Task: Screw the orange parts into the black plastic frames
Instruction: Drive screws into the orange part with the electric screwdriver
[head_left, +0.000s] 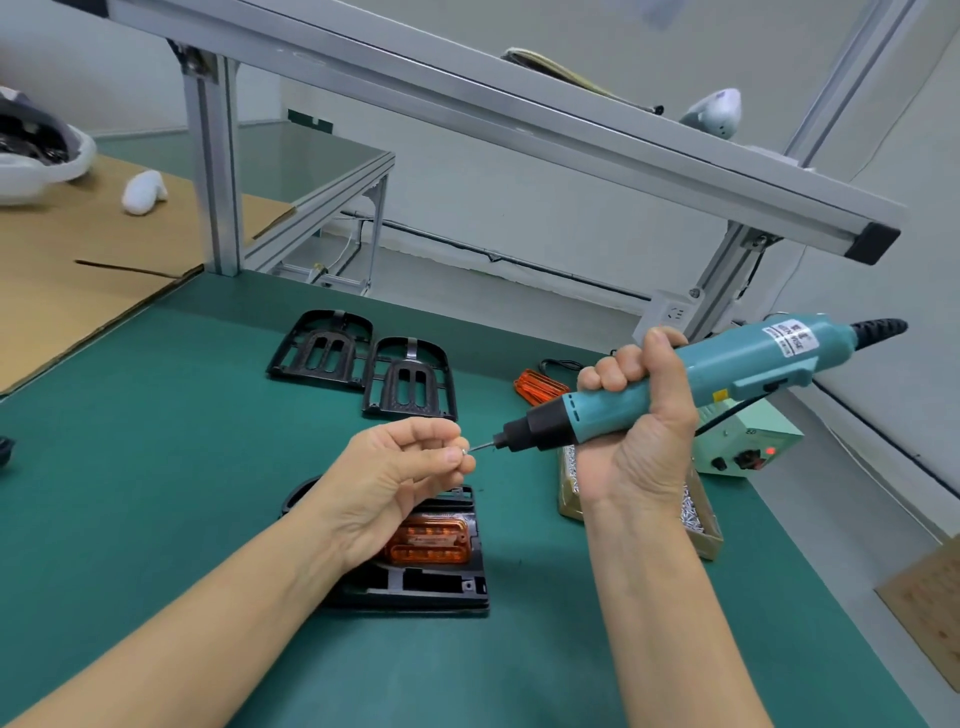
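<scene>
Right hand (636, 415) grips teal electric screwdriver (675, 382), bit tip at small screw (464, 452) pinched in left hand (400, 467) fingertips. Below, on green surface (156, 467): black frame (441, 582) w/ orange part (428, 543) seated inside. Two more frames (363, 364) farther back; spare orange parts (540, 387) near screwdriver.

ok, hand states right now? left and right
Left hand: fingers pinch a small screw at the bit tip.
Right hand: grips the teal electric screwdriver.
</scene>
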